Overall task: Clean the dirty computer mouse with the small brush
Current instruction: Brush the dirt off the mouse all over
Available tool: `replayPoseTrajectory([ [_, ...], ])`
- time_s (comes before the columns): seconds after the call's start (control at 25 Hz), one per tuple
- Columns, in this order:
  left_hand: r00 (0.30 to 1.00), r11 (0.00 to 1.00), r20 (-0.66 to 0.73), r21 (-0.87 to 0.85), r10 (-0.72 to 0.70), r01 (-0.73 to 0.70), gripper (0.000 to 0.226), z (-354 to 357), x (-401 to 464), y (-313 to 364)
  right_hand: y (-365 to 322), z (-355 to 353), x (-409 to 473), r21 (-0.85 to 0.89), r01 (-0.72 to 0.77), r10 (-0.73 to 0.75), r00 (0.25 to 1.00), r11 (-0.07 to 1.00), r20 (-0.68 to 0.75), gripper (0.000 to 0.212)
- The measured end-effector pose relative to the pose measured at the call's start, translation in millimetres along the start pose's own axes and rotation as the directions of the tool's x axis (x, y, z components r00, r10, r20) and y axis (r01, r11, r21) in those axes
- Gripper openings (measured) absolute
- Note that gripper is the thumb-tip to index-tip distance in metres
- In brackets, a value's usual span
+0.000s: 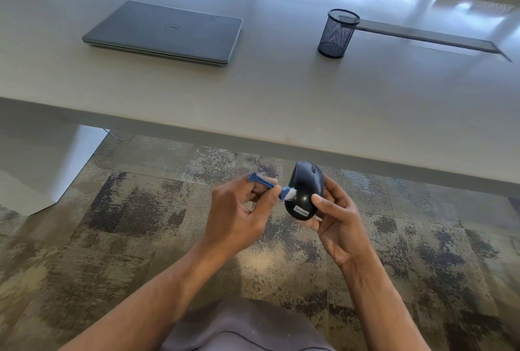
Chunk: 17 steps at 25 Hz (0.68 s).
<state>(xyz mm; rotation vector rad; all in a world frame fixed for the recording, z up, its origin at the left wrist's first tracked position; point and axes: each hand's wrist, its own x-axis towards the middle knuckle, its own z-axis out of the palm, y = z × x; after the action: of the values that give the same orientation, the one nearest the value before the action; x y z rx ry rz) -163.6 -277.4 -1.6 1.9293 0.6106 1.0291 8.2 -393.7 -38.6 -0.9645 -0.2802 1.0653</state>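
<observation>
A black computer mouse (304, 191) with a Lenovo label is held in the air below the table's front edge, above the carpet. My right hand (336, 217) grips it from the right, thumb on its top near the label. My left hand (239, 210) pinches a small blue brush (270, 185) by its handle. The brush's white bristles (289, 194) touch the left side of the mouse. The far end of the blue handle sticks out past my fingers to the upper left.
A closed grey laptop (166, 32) lies on the white table (281, 97) at the back left. A black mesh pen cup (337, 33) stands at the back right beside a grey cable slot (430, 36). Patterned carpet (140, 210) lies below.
</observation>
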Motion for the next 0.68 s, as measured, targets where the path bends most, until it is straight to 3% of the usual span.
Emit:
replayPoseTrajectory([
  [0.2,0.995,0.994,0.064,0.082,-0.082,0.076,0.013,-8,-14,-7,0,-5,-3,0.015,-0.011,0.012,0.998,1.000,-0.058,0.071],
  [0.44,1.000,0.998,-0.012,-0.058,-0.024,0.023,0.014,-12,0,4,5,4,-3,-0.028,-0.013,0.013,1.000,1.000,-0.010,0.070],
  [0.68,0.992,0.998,0.113,-0.045,0.046,-0.041,0.015,-13,-11,-2,1,10,5,-0.016,0.001,-0.001,1.000,1.000,-0.008,0.071],
])
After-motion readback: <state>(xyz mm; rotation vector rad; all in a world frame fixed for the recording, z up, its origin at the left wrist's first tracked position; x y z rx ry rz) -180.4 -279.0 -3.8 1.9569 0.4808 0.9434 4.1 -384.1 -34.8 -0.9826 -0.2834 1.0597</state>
